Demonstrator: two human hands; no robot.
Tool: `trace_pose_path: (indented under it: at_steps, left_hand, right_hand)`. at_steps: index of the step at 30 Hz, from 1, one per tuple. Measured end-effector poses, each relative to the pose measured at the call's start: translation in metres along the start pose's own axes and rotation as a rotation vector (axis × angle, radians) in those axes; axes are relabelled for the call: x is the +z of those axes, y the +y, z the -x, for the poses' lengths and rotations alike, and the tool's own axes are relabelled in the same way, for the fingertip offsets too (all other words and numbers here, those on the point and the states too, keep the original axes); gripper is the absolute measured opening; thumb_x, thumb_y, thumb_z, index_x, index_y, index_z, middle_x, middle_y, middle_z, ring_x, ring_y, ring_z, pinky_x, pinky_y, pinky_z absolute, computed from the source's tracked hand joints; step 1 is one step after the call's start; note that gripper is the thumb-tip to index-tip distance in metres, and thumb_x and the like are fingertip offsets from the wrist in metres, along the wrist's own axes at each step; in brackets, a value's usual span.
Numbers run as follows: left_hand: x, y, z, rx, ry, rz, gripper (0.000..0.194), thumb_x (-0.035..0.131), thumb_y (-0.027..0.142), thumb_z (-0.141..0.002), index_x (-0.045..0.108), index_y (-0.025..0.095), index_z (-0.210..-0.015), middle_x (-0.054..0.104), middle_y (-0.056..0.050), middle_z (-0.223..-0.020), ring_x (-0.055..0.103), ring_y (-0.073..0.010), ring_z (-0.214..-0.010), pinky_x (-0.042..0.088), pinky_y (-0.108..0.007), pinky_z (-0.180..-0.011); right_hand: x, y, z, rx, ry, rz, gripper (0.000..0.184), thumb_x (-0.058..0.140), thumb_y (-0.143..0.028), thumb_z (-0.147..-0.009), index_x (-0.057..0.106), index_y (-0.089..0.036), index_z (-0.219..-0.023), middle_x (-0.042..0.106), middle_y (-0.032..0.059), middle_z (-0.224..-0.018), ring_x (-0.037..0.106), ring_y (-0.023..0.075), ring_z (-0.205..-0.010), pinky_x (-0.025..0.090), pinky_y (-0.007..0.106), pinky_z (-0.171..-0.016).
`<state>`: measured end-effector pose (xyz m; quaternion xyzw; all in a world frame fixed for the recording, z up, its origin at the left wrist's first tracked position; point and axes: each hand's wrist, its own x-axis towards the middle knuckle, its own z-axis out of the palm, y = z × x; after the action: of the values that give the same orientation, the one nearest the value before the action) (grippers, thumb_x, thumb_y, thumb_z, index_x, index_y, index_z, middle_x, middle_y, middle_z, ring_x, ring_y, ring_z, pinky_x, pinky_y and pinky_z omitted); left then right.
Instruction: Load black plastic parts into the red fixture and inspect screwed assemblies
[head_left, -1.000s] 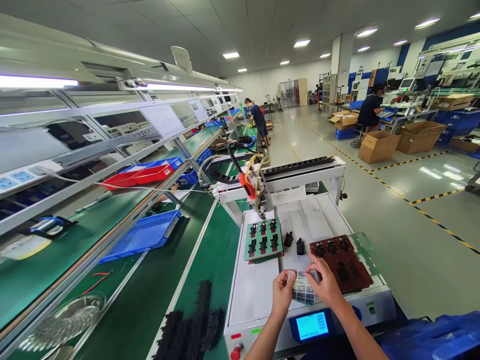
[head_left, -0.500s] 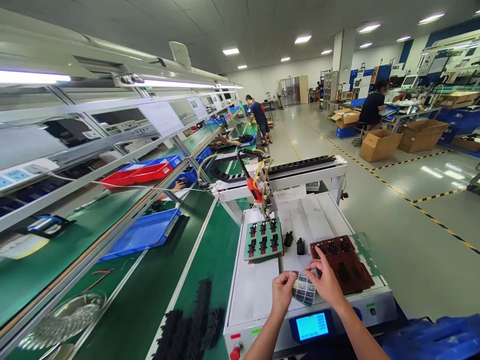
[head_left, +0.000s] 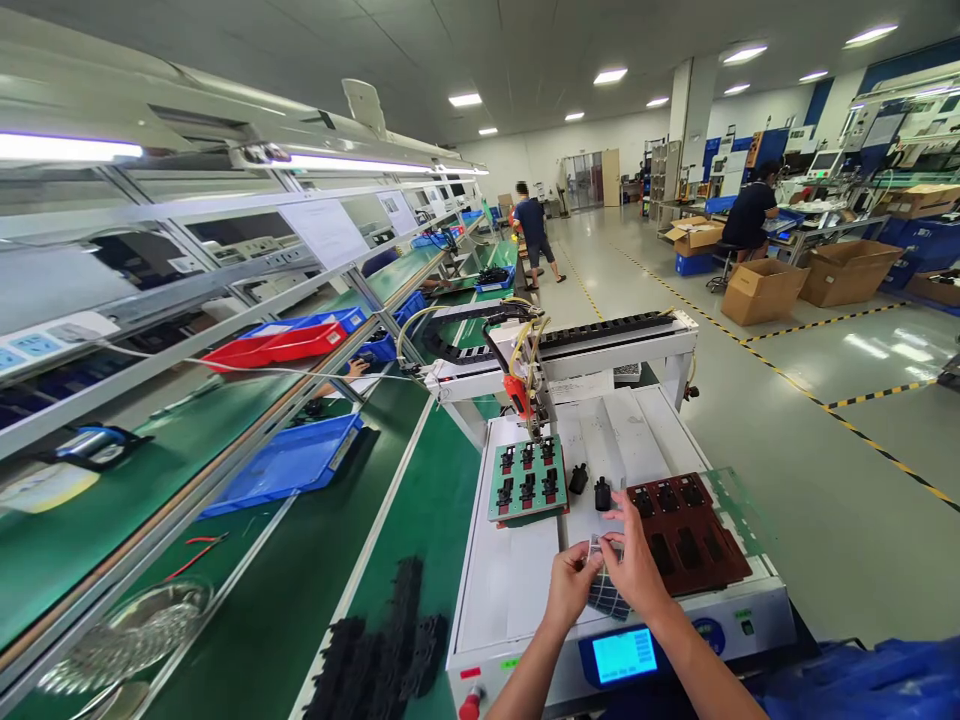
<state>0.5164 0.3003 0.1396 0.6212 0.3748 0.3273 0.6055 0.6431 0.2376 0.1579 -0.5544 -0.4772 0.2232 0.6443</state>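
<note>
- Left hand (head_left: 570,585): thumb and finger closed in a pinch on the top edge of the sheet (head_left: 609,598)
- Right hand (head_left: 634,568): thumb and 1 finger pinched at the same edge, close to the left fingertips, the other fingers raised and spread
- The sheet, marked in a dark grid, hangs tilted over the front of the white bed (head_left: 517,590), above the lit screen (head_left: 624,655)
- On the bed, a green plate (head_left: 527,480) carries 6 black parts in 2 rows of 3; a brown tray (head_left: 697,540) lies to the right, with 2 loose pieces (head_left: 590,486) between them
- The red-bodied head (head_left: 517,396) hangs under the gantry (head_left: 615,350), over the back of the plate
- Left of the bed, the green bench (head_left: 405,470) bears a black heap (head_left: 382,645); a blue tray (head_left: 285,465) and pliers (head_left: 196,555) lie farther left
- Across the shiny floor (head_left: 840,370), striped with yellow and black tape, 1 person (head_left: 531,225) stands near the benches and 1 sits by open boxes (head_left: 765,290)
</note>
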Motion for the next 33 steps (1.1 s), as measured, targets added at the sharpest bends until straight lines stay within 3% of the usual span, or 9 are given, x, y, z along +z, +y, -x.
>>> trace_pose_path:
  at_steps: [4,8,11,14,17,23,28,31,33]
  left_hand:
    - [-0.008,-0.013,-0.007,-0.032,-0.027,-0.033,0.062,0.085,0.058,-0.075,0.078,0.019,-0.123,0.079,-0.013,-0.119,0.07,-0.0336,-0.109,0.057,-0.041,-0.09]
    - [-0.015,-0.038,-0.013,0.028,0.068,-0.132,0.097,0.089,0.055,-0.069,0.052,0.026,-0.154,0.047,-0.016,-0.164,0.041,-0.039,-0.153,0.043,-0.053,-0.117]
    - [-0.015,-0.05,-0.011,0.083,0.066,-0.208,0.084,0.084,0.057,-0.075,0.058,0.024,-0.148,0.048,-0.018,-0.163,0.038,-0.0384,-0.155,0.031,-0.057,-0.126]
    - [-0.009,-0.05,-0.004,0.039,-0.004,-0.158,0.067,0.079,0.059,-0.082,0.069,0.022,-0.136,0.059,-0.019,-0.152,0.052,-0.0386,-0.144,0.045,-0.056,-0.116]
    - [-0.002,-0.039,0.002,-0.004,-0.051,-0.016,0.066,0.079,0.062,-0.082,0.071,0.02,-0.131,0.068,-0.02,-0.138,0.067,-0.0359,-0.126,0.055,-0.052,-0.105]
    - [0.006,0.006,0.011,-0.074,-0.187,0.331,0.071,0.082,0.065,-0.079,0.069,0.021,-0.133,0.075,-0.019,-0.123,0.075,-0.0347,-0.108,0.06,-0.052,-0.093]
    - [0.015,0.044,0.028,-0.086,-0.311,0.447,0.063,0.088,0.057,-0.075,0.072,0.024,-0.127,0.074,-0.013,-0.123,0.074,-0.0345,-0.108,0.064,-0.046,-0.086]
    - [0.016,0.061,0.039,-0.009,-0.237,0.547,0.076,0.095,0.052,-0.066,0.065,0.029,-0.132,0.067,-0.011,-0.137,0.071,-0.033,-0.112,0.064,-0.04,-0.08]
    - [0.013,0.071,0.043,0.065,-0.172,0.531,0.075,0.097,0.04,-0.065,0.065,0.028,-0.131,0.066,-0.01,-0.137,0.07,-0.0294,-0.111,0.063,-0.035,-0.082]
  right_hand:
    - [-0.013,0.01,-0.006,-0.03,0.047,0.012,0.074,0.055,-0.027,-0.102,0.018,-0.037,-0.166,0.033,0.0144,-0.163,0.058,0.0293,-0.132,0.065,0.048,-0.097]
    - [-0.045,0.045,-0.03,-0.118,0.149,0.275,0.076,0.054,-0.027,-0.104,0.013,-0.036,-0.167,0.006,0.014,-0.175,0.036,0.0374,-0.154,0.045,0.065,-0.118]
    - [-0.063,0.07,-0.045,-0.096,0.074,0.33,0.074,0.05,-0.024,-0.105,0.012,-0.036,-0.168,-0.005,0.0138,-0.176,0.038,0.0373,-0.153,0.047,0.064,-0.116]
    - [-0.068,0.071,-0.053,-0.095,0.042,0.283,0.068,0.042,-0.023,-0.107,0.015,-0.04,-0.167,-0.002,0.0113,-0.177,0.046,0.0306,-0.148,0.058,0.052,-0.107]
    - [-0.066,0.041,-0.058,-0.102,0.078,0.203,0.068,0.048,-0.03,-0.107,0.017,-0.039,-0.167,0.004,0.0111,-0.177,0.043,0.0306,-0.151,0.06,0.048,-0.106]
    - [-0.055,-0.053,-0.055,0.126,0.148,-0.176,0.108,0.078,-0.042,-0.09,0.002,-0.039,-0.167,0.007,0.0191,-0.176,0.05,0.0384,-0.147,0.065,0.042,-0.093]
    - [-0.043,-0.089,-0.039,0.144,0.042,-0.331,0.092,0.073,-0.041,-0.094,0.015,-0.041,-0.165,0.015,0.0143,-0.175,0.045,0.0367,-0.15,0.057,0.05,-0.108]
    - [-0.044,-0.096,-0.028,0.069,0.112,-0.303,0.083,0.071,-0.038,-0.097,0.022,-0.041,-0.164,0.019,0.0087,-0.175,0.036,0.0338,-0.156,0.052,0.051,-0.115]
    - [-0.049,-0.1,-0.021,0.067,0.191,-0.323,0.082,0.074,-0.035,-0.095,0.027,-0.042,-0.162,0.021,0.0077,-0.174,0.039,0.0325,-0.153,0.058,0.045,-0.108]
